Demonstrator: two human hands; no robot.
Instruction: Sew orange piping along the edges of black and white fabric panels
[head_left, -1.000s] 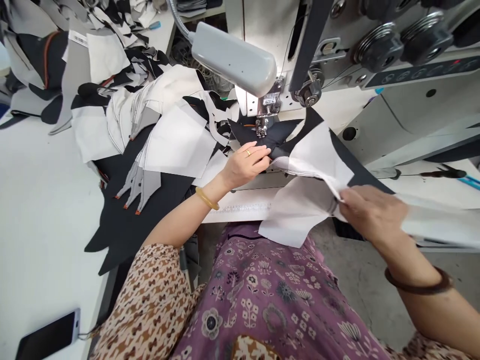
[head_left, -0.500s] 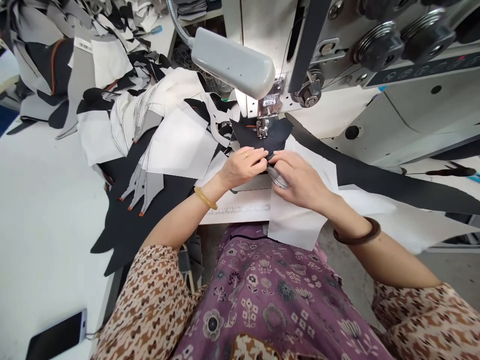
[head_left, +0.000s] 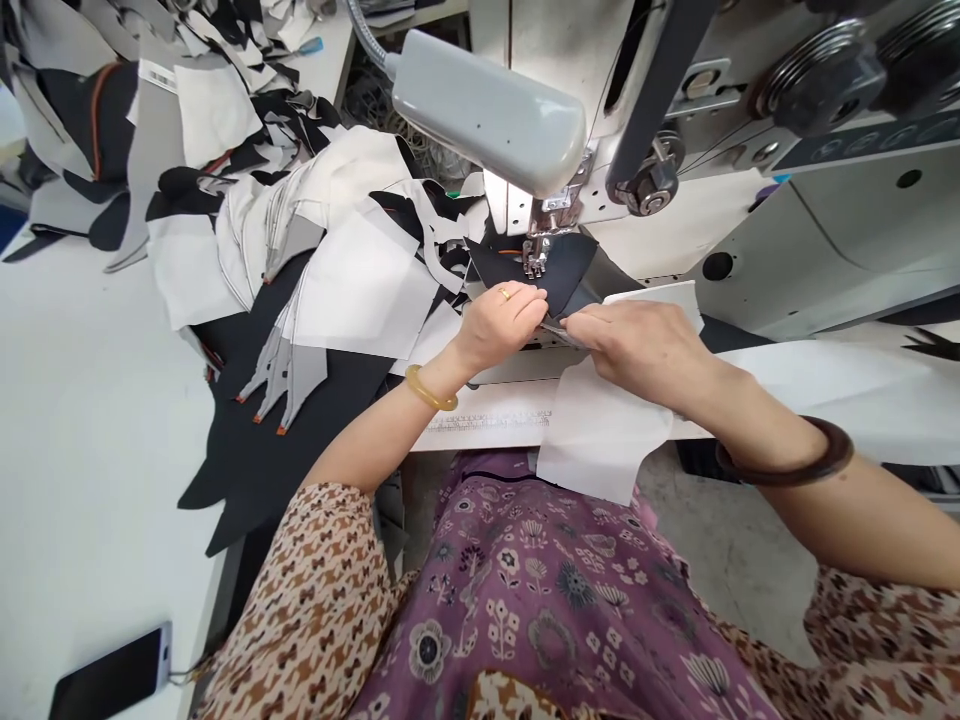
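Observation:
A black fabric piece [head_left: 564, 272] lies under the presser foot [head_left: 537, 262] of a sewing machine [head_left: 675, 150]. My left hand [head_left: 501, 322], a ring on one finger, pinches the black fabric's near edge just in front of the foot. My right hand [head_left: 643, 346] rests right beside it, fingers closed on the edge where the black piece meets a white fabric piece [head_left: 607, 430]. That white piece hangs off the table edge over my lap. Both hands' fingertips almost touch.
A heap of cut black, white and grey fabric pieces [head_left: 300, 250] covers the table to the left of the machine. A grey lamp head [head_left: 487, 110] hangs over the needle. A phone [head_left: 112, 672] lies at the near left corner of the white table [head_left: 82, 420].
My right hand came in from the right with the white fabric and joined my left hand at the presser foot. The long black strip swung away from the right side.

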